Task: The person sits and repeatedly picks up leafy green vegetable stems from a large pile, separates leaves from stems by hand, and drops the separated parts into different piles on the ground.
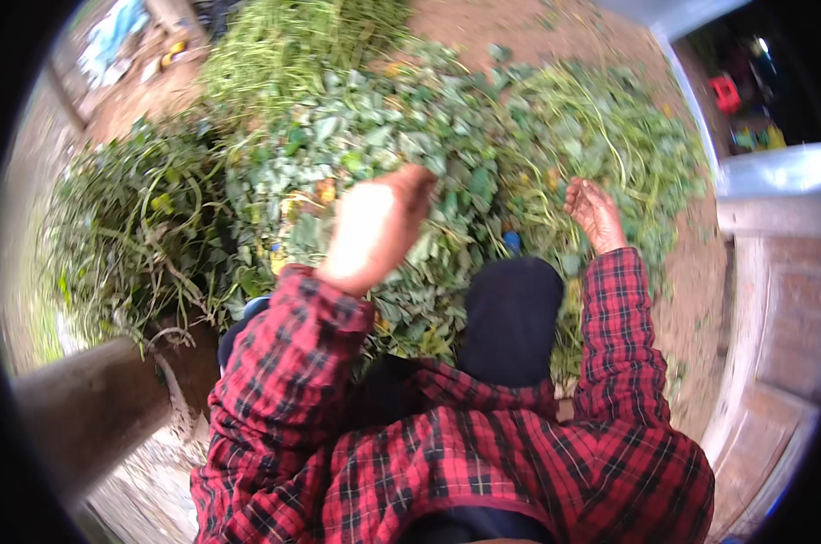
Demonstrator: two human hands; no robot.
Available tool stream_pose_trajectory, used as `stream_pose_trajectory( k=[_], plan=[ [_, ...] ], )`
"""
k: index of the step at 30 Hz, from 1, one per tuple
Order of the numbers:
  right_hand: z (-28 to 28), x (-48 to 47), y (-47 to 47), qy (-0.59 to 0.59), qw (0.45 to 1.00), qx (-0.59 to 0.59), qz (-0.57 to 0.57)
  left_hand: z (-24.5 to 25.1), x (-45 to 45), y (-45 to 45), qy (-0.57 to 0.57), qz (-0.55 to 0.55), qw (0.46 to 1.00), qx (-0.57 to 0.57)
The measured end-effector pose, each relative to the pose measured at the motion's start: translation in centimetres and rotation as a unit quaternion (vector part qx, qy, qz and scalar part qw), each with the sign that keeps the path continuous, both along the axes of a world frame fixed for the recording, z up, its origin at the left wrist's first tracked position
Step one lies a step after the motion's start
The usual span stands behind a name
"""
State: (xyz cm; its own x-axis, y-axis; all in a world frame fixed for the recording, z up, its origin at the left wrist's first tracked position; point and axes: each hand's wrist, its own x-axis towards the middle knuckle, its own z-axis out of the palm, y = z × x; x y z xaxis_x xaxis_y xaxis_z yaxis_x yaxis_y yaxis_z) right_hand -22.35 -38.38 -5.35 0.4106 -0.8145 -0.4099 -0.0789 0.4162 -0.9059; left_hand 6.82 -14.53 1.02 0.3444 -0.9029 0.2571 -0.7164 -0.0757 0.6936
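Note:
My left hand [382, 228] is raised over a heap of cut green leaves [376, 122]. Its fingers are curled inward and blurred, its back is washed out by bright light, and I cannot tell if anything is in it. To the right, my right hand [595, 212] hovers by a pile of leafy vines [587, 129] with long pale stems. Its palm is partly turned up and the fingers are loosely bent, with nothing visible in them. Both arms wear red checked sleeves. My dark-clothed knee [512, 319] rises between the hands, close against the leaves.
Bare stems [301, 47] are piled at the back. A tangled vine bundle [138, 217] lies at left above a thick wooden beam [97, 401]. At right are a wooden door [784, 319] and a dark doorway with a red plastic item [725, 94]. Bluish sheeting [114, 41] lies far left.

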Motion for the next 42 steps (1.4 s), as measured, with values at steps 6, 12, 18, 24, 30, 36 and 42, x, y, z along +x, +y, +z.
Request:
stream_pose_trajectory(
  k=[6,12,18,24,30,36,42],
  plan=[
    [-9.3,-19.7,7.5,0.042,0.941,0.113,-0.317,0.4,-1.5,-1.9,0.045,-0.004,0.998,0.054],
    [-10.6,-21.0,10.9,0.227,0.921,0.131,-0.287,0.5,-3.9,-4.1,0.001,-0.069,0.991,0.112],
    [-9.6,-14.0,6.4,0.239,0.961,0.019,-0.138,0.1,-4.0,-4.3,-0.035,-0.121,0.986,0.113],
    [-15.8,-8.0,-0.2,0.049,0.943,0.201,-0.259,0.4,-5.0,-4.9,-0.017,-0.151,0.974,0.17],
    [-13.4,-5.2,-3.5,-0.072,0.889,0.195,-0.408,0.1,-5.2,-4.7,-0.01,-0.15,0.968,0.202],
    [2.6,2.4,-1.8,-0.183,0.962,-0.14,-0.146,1.1,-4.8,-4.3,-0.027,-0.103,0.983,0.15],
    [10.3,9.0,1.8,-0.221,0.948,-0.22,-0.069,2.6,-2.9,-4.0,-0.001,0.014,1.0,0.005]
  ],
)
